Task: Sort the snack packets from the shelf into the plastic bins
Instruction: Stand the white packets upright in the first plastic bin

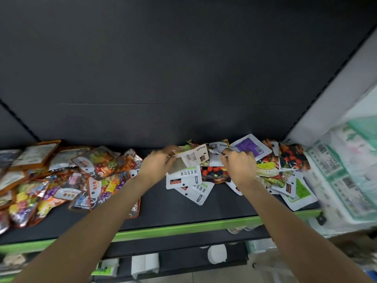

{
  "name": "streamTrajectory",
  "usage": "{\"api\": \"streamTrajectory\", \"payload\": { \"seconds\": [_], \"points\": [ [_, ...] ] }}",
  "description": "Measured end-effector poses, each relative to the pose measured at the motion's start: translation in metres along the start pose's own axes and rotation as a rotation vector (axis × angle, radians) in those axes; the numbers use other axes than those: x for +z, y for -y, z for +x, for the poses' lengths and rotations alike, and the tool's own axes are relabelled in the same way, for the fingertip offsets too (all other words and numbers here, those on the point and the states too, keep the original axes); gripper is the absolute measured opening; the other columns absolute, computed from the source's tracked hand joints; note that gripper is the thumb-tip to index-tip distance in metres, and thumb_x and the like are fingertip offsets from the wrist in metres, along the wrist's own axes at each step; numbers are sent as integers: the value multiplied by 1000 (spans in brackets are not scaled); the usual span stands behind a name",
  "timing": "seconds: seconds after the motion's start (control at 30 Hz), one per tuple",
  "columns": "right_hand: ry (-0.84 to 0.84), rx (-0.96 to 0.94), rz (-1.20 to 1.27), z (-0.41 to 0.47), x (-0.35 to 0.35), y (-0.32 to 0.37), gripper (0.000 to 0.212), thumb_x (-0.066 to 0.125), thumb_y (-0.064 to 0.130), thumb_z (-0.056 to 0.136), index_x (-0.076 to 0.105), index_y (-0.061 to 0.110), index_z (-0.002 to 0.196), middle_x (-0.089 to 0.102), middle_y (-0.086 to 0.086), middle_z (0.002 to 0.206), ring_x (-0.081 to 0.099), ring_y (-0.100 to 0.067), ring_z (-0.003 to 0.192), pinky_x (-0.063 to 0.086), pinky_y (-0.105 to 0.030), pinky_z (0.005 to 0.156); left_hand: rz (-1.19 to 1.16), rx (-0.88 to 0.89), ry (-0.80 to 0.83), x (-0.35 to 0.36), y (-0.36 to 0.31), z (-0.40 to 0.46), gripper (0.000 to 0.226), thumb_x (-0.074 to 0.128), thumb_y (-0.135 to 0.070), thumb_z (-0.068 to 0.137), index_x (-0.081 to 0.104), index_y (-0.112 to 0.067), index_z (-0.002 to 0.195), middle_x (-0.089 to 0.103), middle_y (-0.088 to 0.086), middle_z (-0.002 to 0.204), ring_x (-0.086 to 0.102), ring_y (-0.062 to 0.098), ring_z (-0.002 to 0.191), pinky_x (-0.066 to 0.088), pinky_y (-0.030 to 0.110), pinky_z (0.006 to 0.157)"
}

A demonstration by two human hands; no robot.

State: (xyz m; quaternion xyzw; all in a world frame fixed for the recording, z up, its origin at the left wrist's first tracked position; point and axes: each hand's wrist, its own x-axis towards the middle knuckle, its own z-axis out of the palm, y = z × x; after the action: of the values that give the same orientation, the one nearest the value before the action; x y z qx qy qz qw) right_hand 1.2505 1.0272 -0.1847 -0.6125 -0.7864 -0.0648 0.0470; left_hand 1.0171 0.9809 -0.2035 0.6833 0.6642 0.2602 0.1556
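Dark shelf [163,205] with green front lip. Left hand [158,166] pinches a flat white packet [191,158] by its left edge; the packet's long axis runs left to right, tilted up to the right, printed back uppermost. Right hand [239,168], fingers curled, grips a white packet [214,158] just right of it. Both top a white-packet pile [265,174]. Left of the hands: glossy, crinkled foil packets [71,180].

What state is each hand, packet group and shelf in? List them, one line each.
left hand: grips a white packet at its edge, lifted off the heap.
right hand: fingers curled, pinching a small white packet.
white and fruit-print packets: loose overlapping heap, lying flat.
colourful candy packets: scattered pile at left.
shelf: dark, green front edge.
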Motion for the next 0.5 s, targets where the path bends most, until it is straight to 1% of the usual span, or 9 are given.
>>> {"api": "streamTrajectory", "payload": {
  "seconds": [0.03, 0.1, 0.17, 0.23, 0.3, 0.37, 0.43, 0.5],
  "points": [
    [6, 6, 3, 0, -2, 0, 28, 42, 15, 96, 61, 20, 116, 71, -9, 88, 64, -29, 86, 37, -33, 91, 16, -13, 12, -1, -1, 2, 30, 48, -19, 95, 57, -27, 122, 67, 3, 110, 62, 26, 99, 52, 40, 80],
    [6, 17, 57, 1, -3, -2, 31, 46, 12, 94, 63, 23, 117, 71, -8, 94, 63, -28, 93, 36, -35, 94, 60, -71, 21, -5, -5, 6, 32, 46, -17, 94, 58, -30, 122, 65, 3, 113, 60, 26, 102, 51, 38, 83],
    [-4, 22, 166, 2, -4, -5, 27, 49, 14, 94, 68, 24, 110, 72, -5, 97, 63, -26, 95, 37, -34, 92, 92, -120, 57, -6, -11, 12, 28, 49, -19, 92, 59, -29, 116, 65, 3, 112, 60, 26, 98, 51, 38, 80],
    [-25, 13, 273, 2, -3, -6, 20, 54, 16, 93, 71, 21, 103, 73, -5, 94, 64, -26, 92, 45, -36, 89, 133, -124, 121, -5, -22, 17, 22, 51, -24, 94, 57, -25, 115, 64, 6, 112, 60, 27, 98, 49, 36, 78],
    [-39, 12, 377, 2, -4, -7, 16, 58, 15, 92, 72, 18, 99, 73, -7, 92, 66, -27, 89, 50, -39, 85, 162, -74, 153, -1, -32, 19, 23, 49, -28, 96, 54, -23, 118, 62, 5, 116, 59, 27, 101, 46, 34, 79],
    [-35, 6, 409, 2, -6, -6, 14, 59, 16, 92, 71, 17, 99, 72, -7, 93, 66, -26, 87, 52, -40, 82, 138, 9, 140, 6, -42, 20, 25, 49, -24, 97, 53, -24, 121, 60, 2, 118, 58, 25, 102, 45, 33, 79],
    [-41, -17, 415, 3, -8, -4, 14, 59, 18, 92, 71, 17, 100, 72, -7, 95, 66, -25, 88, 52, -40, 82, 117, 72, 103, 9, -50, 19, 22, 49, -22, 96, 55, -23, 118, 60, 0, 116, 58, 24, 100, 44, 31, 78],
    [-84, -54, 430, 4, -12, -2, 14, 61, 18, 91, 71, 15, 100, 71, -7, 97, 65, -25, 87, 53, -39, 80, 103, 83, 54, 6, -53, 17, 16, 49, -23, 96, 57, -22, 110, 60, -2, 110, 58, 23, 95, 44, 30, 75]
  ]
}}
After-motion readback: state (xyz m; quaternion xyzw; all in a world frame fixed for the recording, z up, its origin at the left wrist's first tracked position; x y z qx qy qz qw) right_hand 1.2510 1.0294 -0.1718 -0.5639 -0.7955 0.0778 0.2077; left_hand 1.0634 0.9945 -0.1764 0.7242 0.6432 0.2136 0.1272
